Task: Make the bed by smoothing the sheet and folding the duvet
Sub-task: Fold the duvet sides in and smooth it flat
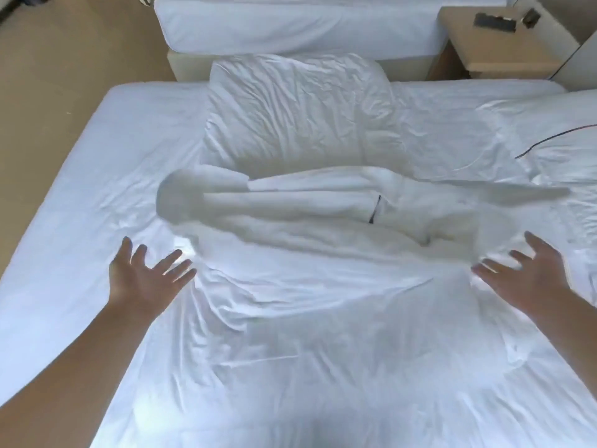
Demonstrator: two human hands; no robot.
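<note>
A white duvet (307,286) lies rumpled down the middle of the bed, its near part flat and wrinkled. A rolled-over fold of it (290,208) is blurred across the centre, just beyond my hands. The white fitted sheet (97,189) shows bare on the left side of the mattress. My left hand (145,279) hovers palm up with fingers spread at the duvet's left edge, holding nothing. My right hand (529,276) is spread the same way at the duvet's right edge, also empty.
A pillow (549,134) with a thin dark cable across it lies at the right. A second white bed (290,24) stands beyond. A wooden nightstand (504,43) with dark items on it sits at the far right. Tan floor (64,59) runs along the left.
</note>
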